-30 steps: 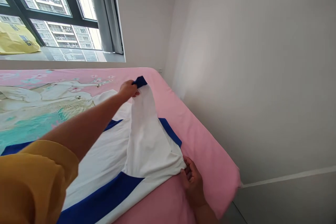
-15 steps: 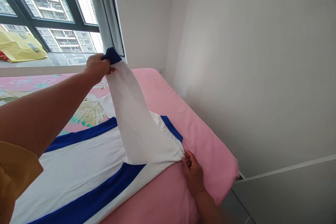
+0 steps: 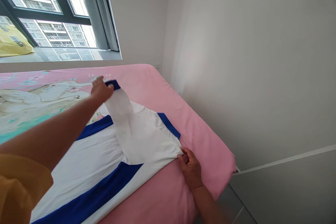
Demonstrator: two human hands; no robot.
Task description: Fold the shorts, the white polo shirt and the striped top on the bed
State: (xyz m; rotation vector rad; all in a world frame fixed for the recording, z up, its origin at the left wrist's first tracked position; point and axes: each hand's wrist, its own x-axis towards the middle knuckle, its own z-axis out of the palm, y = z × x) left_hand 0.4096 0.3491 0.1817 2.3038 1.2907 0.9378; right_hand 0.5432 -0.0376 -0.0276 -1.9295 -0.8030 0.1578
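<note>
The left hand [image 3: 102, 90] and the blue cuff [image 3: 114, 84] have sunk from in front of the window [image 3: 39, 14] to low over the bed [image 3: 207, 143]. That hand is right at the cuff (whether it grips, I can't tell). The right hand [image 3: 191, 169] pinches a corner of the shirt [image 3: 86, 164], spread on the bed. From there the white sleeve [image 3: 119, 112] runs lengthwise, leftward and away, its cuff end nearer the left hand.

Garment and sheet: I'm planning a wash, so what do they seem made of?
Garment: probably cotton or a blend, soft and matte; it drapes limply with fine wrinkles.
Sheet: smooth, matte cloth, judging by its soft, dull creases; fibre unclear.
</note>
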